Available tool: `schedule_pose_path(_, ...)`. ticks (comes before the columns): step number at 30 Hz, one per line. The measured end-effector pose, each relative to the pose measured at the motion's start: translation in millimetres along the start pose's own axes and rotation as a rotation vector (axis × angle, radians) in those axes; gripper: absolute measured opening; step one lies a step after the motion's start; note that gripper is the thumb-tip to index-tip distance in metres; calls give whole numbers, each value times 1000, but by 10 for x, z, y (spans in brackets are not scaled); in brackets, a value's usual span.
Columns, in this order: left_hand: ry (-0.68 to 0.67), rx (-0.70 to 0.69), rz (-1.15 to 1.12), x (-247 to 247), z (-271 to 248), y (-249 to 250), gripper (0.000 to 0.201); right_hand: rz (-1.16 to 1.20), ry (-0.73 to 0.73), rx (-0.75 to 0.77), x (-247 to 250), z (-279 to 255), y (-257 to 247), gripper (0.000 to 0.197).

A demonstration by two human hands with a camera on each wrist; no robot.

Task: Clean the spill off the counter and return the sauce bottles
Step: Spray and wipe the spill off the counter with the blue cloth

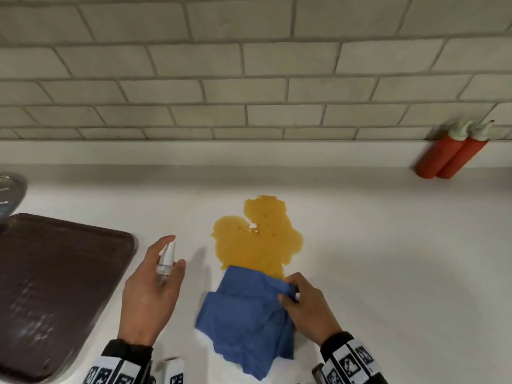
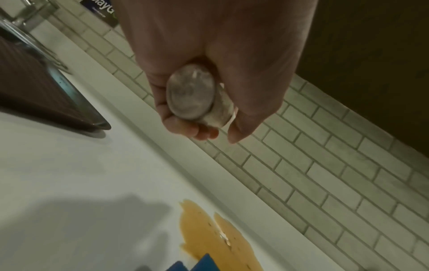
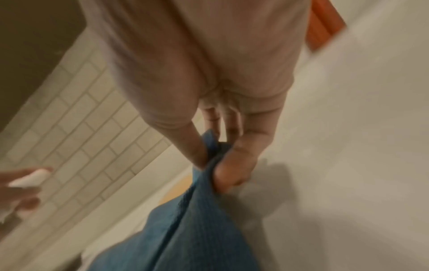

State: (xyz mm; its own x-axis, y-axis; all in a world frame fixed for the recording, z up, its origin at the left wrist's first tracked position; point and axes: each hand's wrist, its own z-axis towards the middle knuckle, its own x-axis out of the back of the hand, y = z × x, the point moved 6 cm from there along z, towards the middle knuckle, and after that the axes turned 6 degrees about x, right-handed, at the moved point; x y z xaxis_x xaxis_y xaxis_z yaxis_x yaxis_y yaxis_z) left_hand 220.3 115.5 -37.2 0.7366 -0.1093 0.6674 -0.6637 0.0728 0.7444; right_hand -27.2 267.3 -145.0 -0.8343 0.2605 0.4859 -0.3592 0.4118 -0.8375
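Spill (image 1: 256, 235) sits mid-bench, unwiped | left hand (image 1: 151, 295) wraps spray bottle (image 1: 166, 260), right hand (image 1: 306, 307) pinches blue cloth (image 1: 243, 314) at its near edge | next, likely: spray, then wipe | sauce bottles (image 1: 450, 155) wait by wall.

only partial white letters "layg" can be read, on a dark blue package (image 2: 101, 11) leaning against the tiled wall at the surface's far edge

Amber-yellow spill (image 1: 257, 236) on a white counter (image 1: 388, 259), blue cloth (image 1: 246, 314) with a fine woven texture, two orange-red sauce bottles (image 1: 448, 155) with white caps, dark brown tray (image 1: 55, 286), pale grey brick-pattern wall tiles (image 1: 249, 65), clear spray bottle (image 1: 166, 259) with white nozzle
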Motion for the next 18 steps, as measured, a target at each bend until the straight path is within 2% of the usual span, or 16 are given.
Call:
schedule_pose_path(3,-41,-13,-41,-120,-109,-28,58,-264,114,34,203,-133,37,19)
schedule_pose_path(4,-57,-32,-44,-156,-123,-37,63,-358,157,79,221,-176,-17,23)
schedule_pose_path(6,-89,-77,-33,-209,-138,-31,67,-402,212,234,137,-269,-220,29)
schedule_pose_path(8,-111,-121,-27,-234,-134,12,67,-387,130,375,-160,-339,-368,31)
schedule_pose_path(9,-119,-139,-33,-243,-125,35,67,-417,63,393,-342,-364,-383,34)
schedule_pose_path(12,-137,-175,-50,-263,-52,35,64,-645,-99,293,-738,-327,-240,46)
schedule_pose_path(14,-164,-183,-67,-279,25,-2,63,-751,-118,246,-843,-268,-140,54)
schedule_pose_path(16,-189,-185,-77,-303,112,-38,63,-776,-128,264,-876,-240,-86,57)
schedule_pose_path(18,-185,-202,-47,-325,189,-43,62,-790,-149,213,-858,-201,-37,58)
